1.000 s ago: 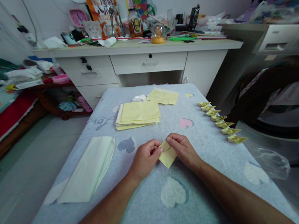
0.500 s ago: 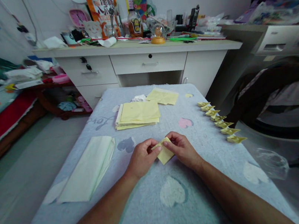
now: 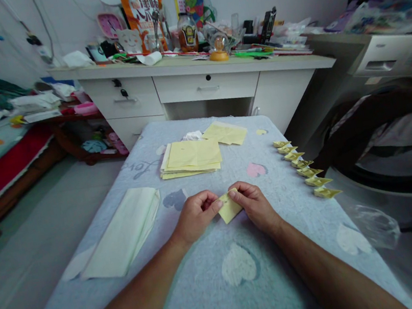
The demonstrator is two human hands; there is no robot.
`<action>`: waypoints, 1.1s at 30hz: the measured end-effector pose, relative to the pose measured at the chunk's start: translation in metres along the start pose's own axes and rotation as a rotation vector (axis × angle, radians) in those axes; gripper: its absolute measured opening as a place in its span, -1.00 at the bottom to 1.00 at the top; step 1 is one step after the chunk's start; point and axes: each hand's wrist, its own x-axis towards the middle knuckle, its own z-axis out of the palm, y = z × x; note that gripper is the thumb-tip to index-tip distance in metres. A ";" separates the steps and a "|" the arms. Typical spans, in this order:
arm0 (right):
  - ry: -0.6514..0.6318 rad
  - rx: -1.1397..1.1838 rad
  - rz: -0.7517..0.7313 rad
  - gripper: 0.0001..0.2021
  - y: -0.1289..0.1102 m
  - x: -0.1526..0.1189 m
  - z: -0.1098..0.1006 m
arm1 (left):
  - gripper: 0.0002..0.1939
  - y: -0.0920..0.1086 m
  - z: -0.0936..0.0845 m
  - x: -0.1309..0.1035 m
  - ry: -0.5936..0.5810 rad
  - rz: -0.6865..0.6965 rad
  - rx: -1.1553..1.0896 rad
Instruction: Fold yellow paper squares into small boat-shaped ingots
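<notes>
A small folded piece of yellow paper (image 3: 230, 210) is pinched between both hands above the cloth-covered table. My left hand (image 3: 198, 214) grips its left edge between thumb and fingers. On the other side, my right hand (image 3: 252, 203) pinches the upper right part, thumb on top. Beyond the hands lies a stack of yellow paper sheets (image 3: 192, 154), with more yellow sheets (image 3: 226, 133) behind it to the right. Several folded yellow paper boats (image 3: 314, 180) stand in a row along the table's right edge.
A folded pale cloth or paper (image 3: 125, 233) lies on the left of the table (image 3: 195, 290). Crumpled white tissue (image 3: 192, 136) sits behind the stack. A cluttered white desk (image 3: 207, 84) stands at the far end, a washing machine (image 3: 389, 60) on the right.
The folded paper has turned slightly between my fingers, and more of its face now shows. My right thumb has shifted a little up and to the right.
</notes>
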 end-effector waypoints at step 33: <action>0.002 -0.051 -0.002 -0.73 0.001 0.000 -0.001 | -0.73 -0.002 0.001 -0.001 0.074 0.004 0.139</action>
